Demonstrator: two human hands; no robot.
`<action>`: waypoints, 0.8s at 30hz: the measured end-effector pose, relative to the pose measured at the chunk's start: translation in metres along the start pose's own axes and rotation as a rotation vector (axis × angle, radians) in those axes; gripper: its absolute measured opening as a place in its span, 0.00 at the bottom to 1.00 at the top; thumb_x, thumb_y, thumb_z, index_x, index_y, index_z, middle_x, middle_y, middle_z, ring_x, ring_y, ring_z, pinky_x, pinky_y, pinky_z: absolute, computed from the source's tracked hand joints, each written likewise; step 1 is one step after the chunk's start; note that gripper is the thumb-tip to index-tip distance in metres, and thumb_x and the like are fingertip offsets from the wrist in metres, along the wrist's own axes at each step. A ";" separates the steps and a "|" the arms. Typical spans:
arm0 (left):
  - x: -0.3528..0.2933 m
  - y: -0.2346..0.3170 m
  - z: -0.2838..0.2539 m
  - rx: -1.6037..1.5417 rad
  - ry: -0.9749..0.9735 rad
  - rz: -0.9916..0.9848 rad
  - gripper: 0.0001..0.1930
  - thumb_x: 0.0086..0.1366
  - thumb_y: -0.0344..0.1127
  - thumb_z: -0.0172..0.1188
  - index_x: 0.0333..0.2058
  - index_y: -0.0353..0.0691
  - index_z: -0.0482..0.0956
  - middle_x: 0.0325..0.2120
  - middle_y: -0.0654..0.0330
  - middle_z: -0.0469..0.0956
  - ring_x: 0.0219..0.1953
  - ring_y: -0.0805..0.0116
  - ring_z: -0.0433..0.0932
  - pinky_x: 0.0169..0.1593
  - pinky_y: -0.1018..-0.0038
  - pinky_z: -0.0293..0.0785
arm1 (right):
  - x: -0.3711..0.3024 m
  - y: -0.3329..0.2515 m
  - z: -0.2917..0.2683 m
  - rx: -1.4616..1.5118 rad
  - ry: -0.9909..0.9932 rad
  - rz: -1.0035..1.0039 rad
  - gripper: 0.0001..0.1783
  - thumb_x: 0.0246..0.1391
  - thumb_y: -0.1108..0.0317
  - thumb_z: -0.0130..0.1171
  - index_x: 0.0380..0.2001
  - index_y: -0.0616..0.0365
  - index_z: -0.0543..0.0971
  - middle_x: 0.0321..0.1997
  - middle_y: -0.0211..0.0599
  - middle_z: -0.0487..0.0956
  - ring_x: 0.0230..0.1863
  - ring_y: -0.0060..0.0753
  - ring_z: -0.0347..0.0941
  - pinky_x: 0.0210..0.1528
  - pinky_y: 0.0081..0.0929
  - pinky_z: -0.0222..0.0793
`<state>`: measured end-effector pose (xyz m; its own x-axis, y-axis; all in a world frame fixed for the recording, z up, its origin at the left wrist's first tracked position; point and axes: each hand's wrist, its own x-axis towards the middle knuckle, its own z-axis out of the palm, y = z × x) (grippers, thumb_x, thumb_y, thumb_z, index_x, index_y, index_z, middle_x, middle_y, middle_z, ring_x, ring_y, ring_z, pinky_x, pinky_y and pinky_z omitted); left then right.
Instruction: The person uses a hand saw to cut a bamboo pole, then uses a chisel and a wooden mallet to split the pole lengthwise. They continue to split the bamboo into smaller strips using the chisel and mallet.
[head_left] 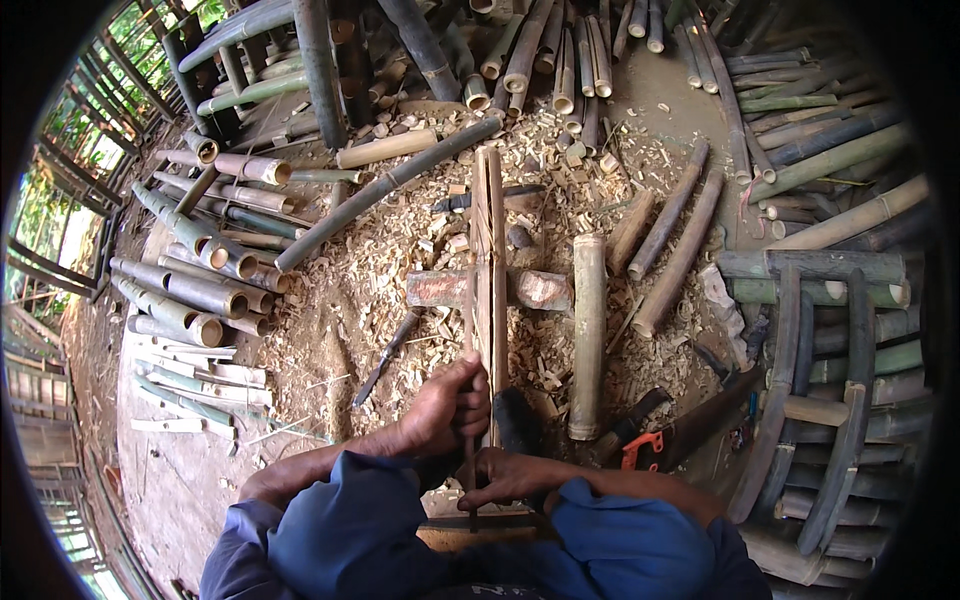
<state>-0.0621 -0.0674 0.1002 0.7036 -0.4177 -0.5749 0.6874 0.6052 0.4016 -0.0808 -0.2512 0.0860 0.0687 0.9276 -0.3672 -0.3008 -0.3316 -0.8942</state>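
My left hand (440,410) is closed in a fist around a thin brown rod (469,315) that runs lengthwise in front of me. Lower down, between my knees, my right hand (503,476) has its fingers curled at the near end of the same rod. Beside the rod lies a long split length of bamboo (490,215), pointing away from me. It crosses over a short rough log (437,289). A dark rounded object (517,420), its kind unclear, sits just right of the split length.
Shavings (400,250) cover the ground. A knife (388,352) lies left of the log. On the right are an upright-lying bamboo tube (588,340), an orange-handled tool (640,450) and a bamboo frame (850,400). Cut bamboo tubes (190,290) are piled left; more lie behind.
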 end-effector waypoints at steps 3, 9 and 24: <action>0.022 0.002 -0.027 0.307 -0.011 0.078 0.26 0.75 0.59 0.52 0.48 0.38 0.73 0.26 0.60 0.73 0.28 0.68 0.74 0.30 0.71 0.72 | -0.008 0.018 -0.013 0.065 -0.037 0.014 0.17 0.60 0.59 0.70 0.24 0.57 0.77 0.24 0.23 0.73 0.31 0.15 0.68 0.34 0.25 0.64; 0.073 0.040 -0.039 0.732 0.348 0.481 0.42 0.72 0.66 0.53 0.63 0.28 0.69 0.53 0.46 0.79 0.57 0.56 0.77 0.59 0.58 0.75 | -0.053 0.019 -0.028 0.325 -0.044 0.075 0.12 0.55 0.62 0.74 0.32 0.59 0.84 0.30 0.22 0.80 0.36 0.15 0.72 0.43 0.23 0.68; 0.092 0.054 0.006 -0.141 0.085 0.183 0.17 0.81 0.47 0.43 0.34 0.45 0.70 0.15 0.77 0.52 0.17 0.81 0.48 0.22 0.79 0.49 | 0.020 0.077 -0.080 -0.159 0.760 -0.255 0.20 0.72 0.56 0.55 0.55 0.60 0.76 0.37 0.36 0.81 0.38 0.33 0.78 0.46 0.30 0.76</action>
<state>0.0403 -0.0776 0.0734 0.7923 -0.2379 -0.5618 0.5138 0.7567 0.4042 -0.0262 -0.2718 -0.0107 0.7605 0.6267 -0.1701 -0.0543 -0.1996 -0.9784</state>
